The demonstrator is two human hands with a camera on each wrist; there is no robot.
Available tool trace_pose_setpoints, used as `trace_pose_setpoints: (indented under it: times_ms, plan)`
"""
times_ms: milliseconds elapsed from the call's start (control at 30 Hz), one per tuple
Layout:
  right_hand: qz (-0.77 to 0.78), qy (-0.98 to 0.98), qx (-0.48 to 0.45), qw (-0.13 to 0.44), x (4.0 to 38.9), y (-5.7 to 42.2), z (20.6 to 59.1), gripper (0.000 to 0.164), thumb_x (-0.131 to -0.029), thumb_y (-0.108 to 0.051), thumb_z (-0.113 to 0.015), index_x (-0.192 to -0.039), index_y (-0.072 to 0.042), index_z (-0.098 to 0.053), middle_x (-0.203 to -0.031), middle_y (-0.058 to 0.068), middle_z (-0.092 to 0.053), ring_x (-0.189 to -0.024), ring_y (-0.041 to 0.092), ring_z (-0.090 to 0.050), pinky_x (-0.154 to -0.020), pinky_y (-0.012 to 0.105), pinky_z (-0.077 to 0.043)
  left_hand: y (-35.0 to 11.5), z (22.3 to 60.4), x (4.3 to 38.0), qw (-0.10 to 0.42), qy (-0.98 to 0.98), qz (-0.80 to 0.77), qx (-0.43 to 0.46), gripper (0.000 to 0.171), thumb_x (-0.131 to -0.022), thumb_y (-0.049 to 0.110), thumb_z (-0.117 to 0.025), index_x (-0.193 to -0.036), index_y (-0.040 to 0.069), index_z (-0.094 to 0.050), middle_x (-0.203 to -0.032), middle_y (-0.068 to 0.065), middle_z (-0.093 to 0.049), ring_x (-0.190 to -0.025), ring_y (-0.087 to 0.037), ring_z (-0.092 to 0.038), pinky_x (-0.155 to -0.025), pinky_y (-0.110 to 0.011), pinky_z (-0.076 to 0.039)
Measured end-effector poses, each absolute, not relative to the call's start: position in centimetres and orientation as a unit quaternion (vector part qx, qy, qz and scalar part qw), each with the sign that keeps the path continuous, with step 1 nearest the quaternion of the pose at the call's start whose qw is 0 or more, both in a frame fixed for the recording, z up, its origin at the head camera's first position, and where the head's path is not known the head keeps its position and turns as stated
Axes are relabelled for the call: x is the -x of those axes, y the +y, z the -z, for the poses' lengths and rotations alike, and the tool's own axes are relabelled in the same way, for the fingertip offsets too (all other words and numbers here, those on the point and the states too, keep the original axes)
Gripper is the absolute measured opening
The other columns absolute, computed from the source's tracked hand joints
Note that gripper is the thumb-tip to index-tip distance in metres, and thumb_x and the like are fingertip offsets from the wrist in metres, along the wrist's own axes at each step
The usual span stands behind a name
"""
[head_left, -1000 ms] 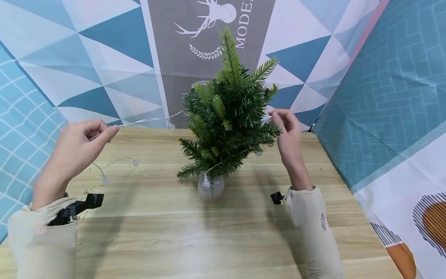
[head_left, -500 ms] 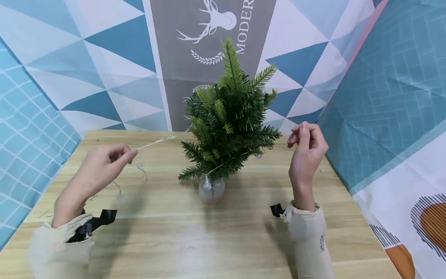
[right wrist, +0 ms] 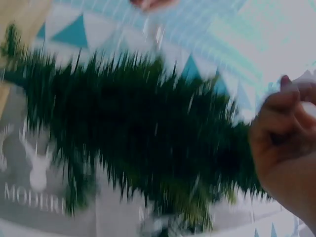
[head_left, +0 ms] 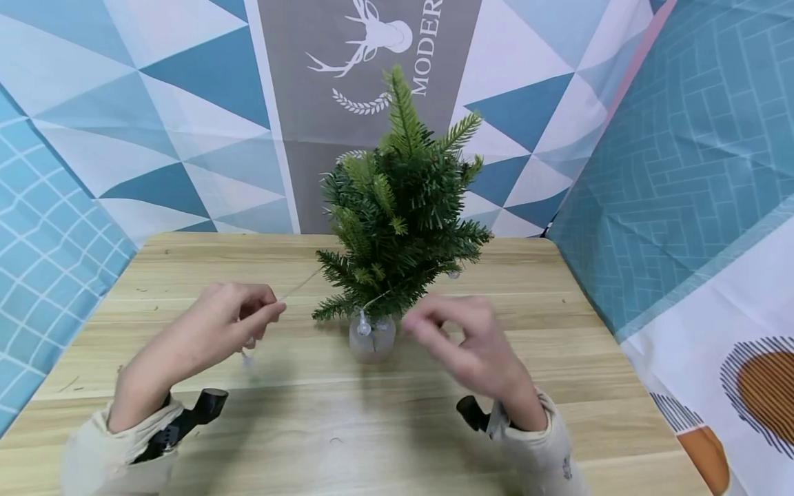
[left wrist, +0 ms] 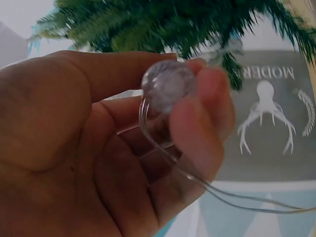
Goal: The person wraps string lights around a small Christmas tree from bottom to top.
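A small artificial pine tree (head_left: 403,213) stands on the table in a pale, whitish base (head_left: 372,348). My left hand (head_left: 214,334), to the left of the tree, pinches the thin clear wire (head_left: 300,284) of a light string, which stretches up to the lower branches. One clear bulb (left wrist: 170,86) lies against those fingers in the left wrist view. Another bulb (head_left: 364,324) hangs in front of the base, and a further bulb (head_left: 455,274) shows under the right branches. My right hand (head_left: 468,341), blurred, is at the right of the base with bent fingers and nothing visible in them.
The wooden table (head_left: 335,441) has a few fallen needles at its left. Behind it hangs a patterned cloth (head_left: 211,151) with a deer print, and blue cloths (head_left: 670,172) close in the sides.
My left hand has moved right and nearer to me, still holding the wire. My right hand has left the tree's right side and come down in front, toward the base.
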State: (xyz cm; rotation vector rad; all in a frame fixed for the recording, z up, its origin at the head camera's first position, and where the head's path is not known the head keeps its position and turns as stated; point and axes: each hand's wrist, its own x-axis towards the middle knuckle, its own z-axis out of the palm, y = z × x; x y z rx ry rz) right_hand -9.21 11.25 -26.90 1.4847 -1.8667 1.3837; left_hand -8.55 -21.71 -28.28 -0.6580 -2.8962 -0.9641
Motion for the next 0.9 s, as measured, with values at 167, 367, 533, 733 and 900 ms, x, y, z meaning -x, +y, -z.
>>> trace_pose_setpoints:
  times_ms: [167, 367, 533, 733, 900]
  plan:
    - [-0.431, -0.705, -0.560, 0.062, 8.2, 9.7, 27.5, 0.013, -0.099, -0.006, -0.059, -0.101, -0.010, -0.071, -0.082, -0.005, -0.067, -0.064, -0.004, -0.048, -0.058, 0.013, -0.046, -20.2, 28.1, 7.8, 0.005, -0.929, 0.316, 0.194, 0.026, -0.103, 0.020, -0.057, -0.078, 0.016, -0.061, -0.056, 0.009, -0.053, -0.046, -0.005, -0.053, -0.048, -0.025, -0.048]
    - [-0.343, -0.766, -0.542, -0.039, 7.9, 8.2, 28.4, 0.022, -0.104, -0.020, -0.054, -0.116, -0.010, -0.069, -0.093, -0.006, -0.070, -0.067, -0.010, -0.052, -0.063, 0.008, -0.047, -18.7, 27.4, 6.8, 0.040, -0.919, 0.353, 0.171, 0.015, -0.103, 0.017, -0.056, -0.102, 0.008, -0.066, -0.059, 0.007, -0.059, -0.048, -0.005, -0.057, -0.047, -0.024, -0.051]
    - [-0.287, -0.799, -0.510, -0.138, 7.4, 7.0, 29.4, 0.046, -0.107, -0.036, -0.045, -0.141, -0.007, -0.053, -0.115, -0.003, -0.070, -0.089, -0.008, -0.062, -0.081, 0.011, -0.050, -17.9, 26.7, 6.1, 0.089, -0.898, 0.399, 0.164, 0.042, -0.104, 0.016, -0.054, -0.145, 0.018, -0.046, -0.062, 0.005, -0.063, -0.046, -0.005, -0.059, -0.043, -0.025, -0.052]
    - [-0.304, -0.799, -0.492, -0.165, 7.7, 5.4, 31.1, 0.061, -0.107, -0.044, -0.039, -0.157, -0.013, -0.025, -0.141, 0.002, -0.057, -0.123, 0.005, -0.057, -0.102, 0.021, -0.045, -17.2, 26.9, 6.1, 0.188, -0.871, 0.420, 0.173, 0.026, -0.102, 0.007, -0.056, -0.127, 0.012, -0.062, -0.065, 0.003, -0.065, -0.045, -0.002, -0.059, -0.043, -0.022, -0.051]
    - [-0.362, -0.782, -0.475, -0.179, 7.6, 3.6, 32.9, 0.068, -0.105, -0.047, -0.042, -0.160, -0.027, -0.006, -0.159, -0.005, -0.033, -0.142, 0.004, -0.033, -0.115, 0.029, -0.031, -16.9, 27.1, 6.2, 0.243, -0.843, 0.455, 0.154, 0.018, -0.101, 0.003, -0.055, -0.113, 0.005, -0.068, -0.074, -0.003, -0.069, -0.053, -0.005, -0.064, -0.047, -0.022, -0.054]
